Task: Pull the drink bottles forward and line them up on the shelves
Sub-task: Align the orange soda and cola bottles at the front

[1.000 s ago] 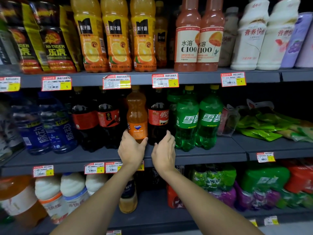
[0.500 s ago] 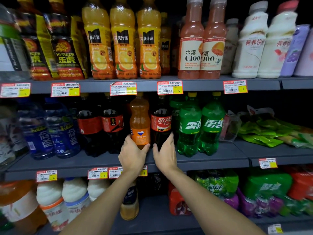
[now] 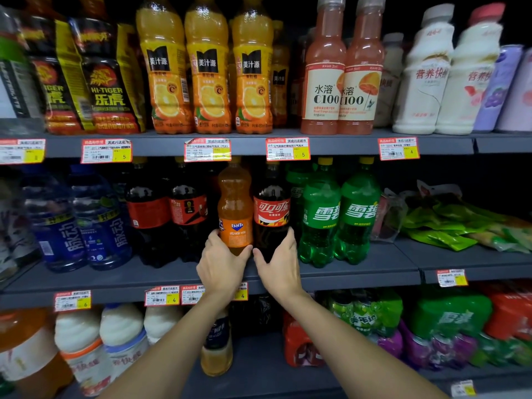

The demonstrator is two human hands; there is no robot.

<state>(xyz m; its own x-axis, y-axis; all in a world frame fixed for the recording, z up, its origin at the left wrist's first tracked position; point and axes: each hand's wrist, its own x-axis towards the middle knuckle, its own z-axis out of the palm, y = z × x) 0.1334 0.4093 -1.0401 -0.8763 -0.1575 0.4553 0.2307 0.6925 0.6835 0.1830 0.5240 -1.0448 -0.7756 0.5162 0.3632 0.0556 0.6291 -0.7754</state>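
Left hand (image 3: 221,263): wrapped round Fanta bottle (image 3: 235,208)
Right hand (image 3: 277,266): clasps cola bottle (image 3: 272,211), Fanta's 3 o'clock
Progress: both near front; blue bottles (image 3: 72,223) at 9 o'clock already fronted

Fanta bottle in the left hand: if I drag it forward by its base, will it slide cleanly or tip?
The Fanta bottle looks nearly full, so probably heavy and steady. It is tall and narrow, and the left hand grips low, so a quick pull might rock its top backward. Its smooth plastic should slide on the shelf; the cola bottle stands close beside it and may get nudged.
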